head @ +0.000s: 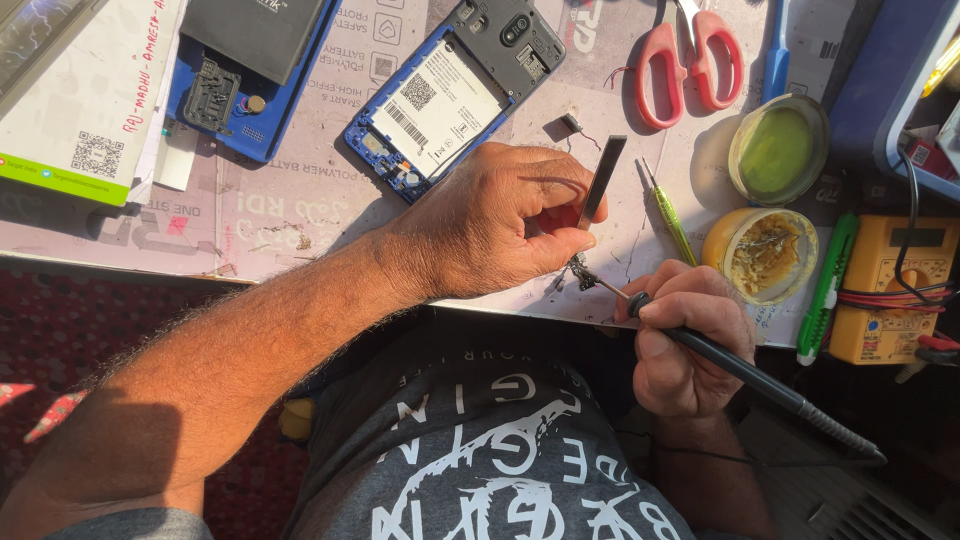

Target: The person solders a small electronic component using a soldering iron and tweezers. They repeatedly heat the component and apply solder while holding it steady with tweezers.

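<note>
From the head camera, the left hand (pixel 500 225) was closed, thumb and fingers pinched on flat metal tweezers (pixel 603 180) that slanted up toward one o'clock. At the tweezers' lower end, at about five o'clock from that hand, sat a small dark component (pixel 580 268), too small to make out. The right hand (pixel 685 335) was wrapped shut around a black soldering iron (pixel 760 380), its tip pointing to ten o'clock and touching the small component, its handle running off toward four o'clock. An opened blue phone (pixel 450 95) lay at twelve o'clock from the left hand. At two o'clock from the right hand stood an open yellow flux tin (pixel 762 255), with red scissors (pixel 688 60) beyond it toward twelve.
</note>
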